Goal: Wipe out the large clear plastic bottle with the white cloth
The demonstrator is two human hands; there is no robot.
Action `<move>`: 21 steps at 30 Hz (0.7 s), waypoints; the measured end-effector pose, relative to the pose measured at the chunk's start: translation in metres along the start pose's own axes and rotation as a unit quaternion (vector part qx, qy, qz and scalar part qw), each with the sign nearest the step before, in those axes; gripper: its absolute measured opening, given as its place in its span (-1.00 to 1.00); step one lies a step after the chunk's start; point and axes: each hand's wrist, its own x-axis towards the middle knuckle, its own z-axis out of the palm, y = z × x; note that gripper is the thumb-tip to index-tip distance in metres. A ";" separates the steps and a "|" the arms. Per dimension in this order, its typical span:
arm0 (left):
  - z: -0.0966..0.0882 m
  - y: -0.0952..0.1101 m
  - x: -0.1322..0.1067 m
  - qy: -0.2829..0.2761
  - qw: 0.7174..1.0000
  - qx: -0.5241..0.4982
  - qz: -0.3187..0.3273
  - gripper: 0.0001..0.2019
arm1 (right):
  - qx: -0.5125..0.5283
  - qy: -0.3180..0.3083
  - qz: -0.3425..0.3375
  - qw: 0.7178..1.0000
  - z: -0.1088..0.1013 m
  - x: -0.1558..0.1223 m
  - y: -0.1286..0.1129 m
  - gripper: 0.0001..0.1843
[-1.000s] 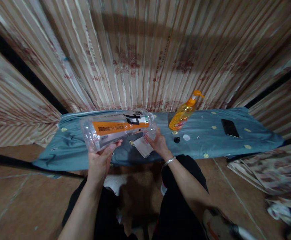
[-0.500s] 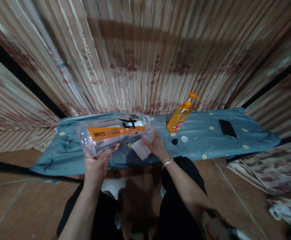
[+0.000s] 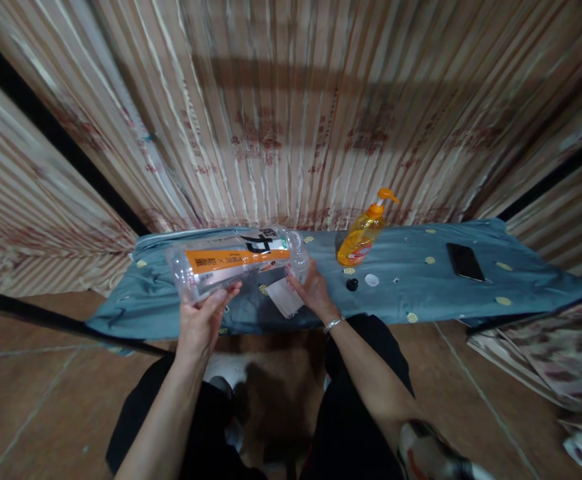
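A large clear plastic bottle with an orange and white label lies sideways in the air between my hands, its narrower end to the right. My left hand grips it from below near its broad end. At the narrower end, my right hand is closed around the clear plastic; some of its fingers are hidden behind it. Below the bottle, a whitish folded cloth or paper rests on the blue cloth close to my right fingers.
On the blue cloth-covered bench stand a yellow pump bottle, a small black cap and a white disc. A dark phone lies further right. Behind hangs a striped curtain, with dark poles at the sides.
The view has shifted slightly, so the bench and its objects sit a little differently in the picture. Both hands keep hold of the bottle, with hardly any change in its pose.
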 end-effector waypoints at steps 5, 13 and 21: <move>0.002 0.004 -0.002 -0.011 1.000 0.004 -0.007 -0.48 | 0.010 -0.001 -0.009 1.000 0.001 -0.001 0.003 -0.38; -0.001 0.005 0.001 -0.008 1.000 0.006 -0.014 -0.46 | 0.008 0.018 -0.020 1.000 0.008 -0.001 0.009 -0.36; -0.001 0.006 0.005 -0.017 1.000 0.002 -0.007 -0.45 | 0.009 0.033 -0.045 0.998 0.009 -0.001 0.013 -0.38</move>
